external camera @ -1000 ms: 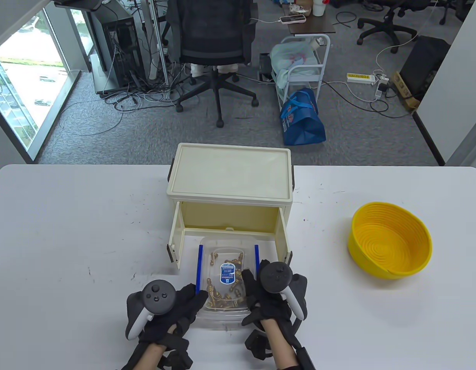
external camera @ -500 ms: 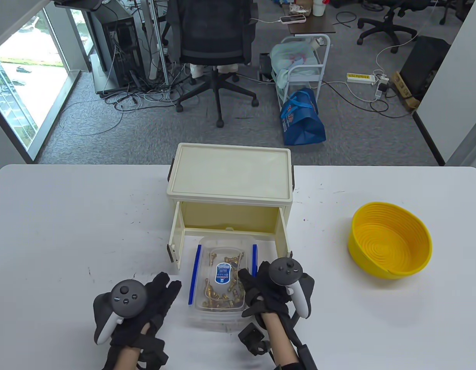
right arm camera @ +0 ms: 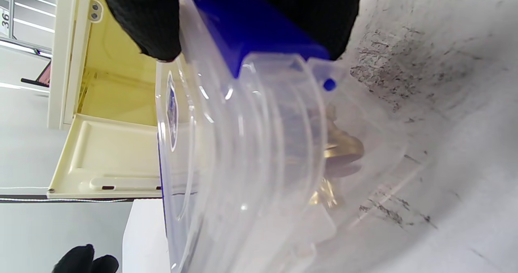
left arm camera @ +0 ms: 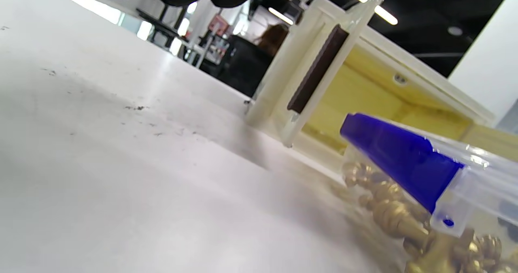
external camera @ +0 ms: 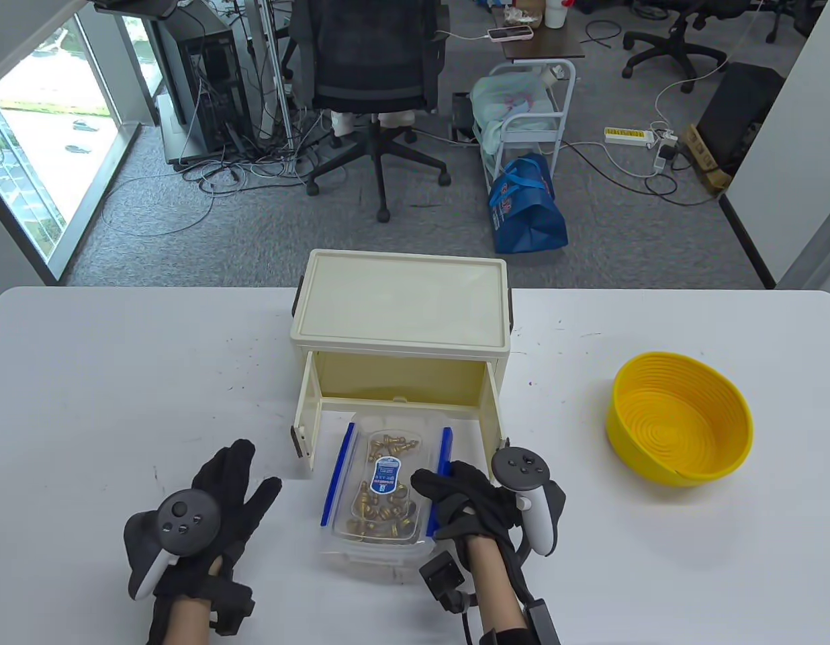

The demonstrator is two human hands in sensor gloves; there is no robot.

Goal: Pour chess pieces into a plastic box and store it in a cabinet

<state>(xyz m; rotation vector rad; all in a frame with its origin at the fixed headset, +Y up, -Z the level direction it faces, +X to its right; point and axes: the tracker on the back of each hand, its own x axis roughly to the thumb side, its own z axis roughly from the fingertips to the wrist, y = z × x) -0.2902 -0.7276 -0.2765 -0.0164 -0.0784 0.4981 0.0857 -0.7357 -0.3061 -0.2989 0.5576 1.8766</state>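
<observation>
The clear plastic box (external camera: 381, 500) with a lid and blue clasps lies on the table just in front of the open cream cabinet (external camera: 401, 316). Gold chess pieces (external camera: 381, 517) lie inside it. My right hand (external camera: 442, 497) grips the box's right side, thumb on the lid and fingers over the blue clasp (right arm camera: 251, 30). My left hand (external camera: 250, 470) is off the box to its left, fingers spread, holding nothing. The left wrist view shows the box's left clasp (left arm camera: 400, 159), the chess pieces (left arm camera: 404, 220) and the cabinet's left door (left arm camera: 311, 70).
The cabinet's two doors (external camera: 306, 416) stand open to the sides, and its yellow inside (right arm camera: 113, 94) holds nothing that I can see. An empty yellow bowl (external camera: 680, 426) stands at the right of the white table (external camera: 119, 376).
My left hand has let go of the box and moved away to the left with its fingers spread. My right hand keeps its grip, and the box has turned slightly.
</observation>
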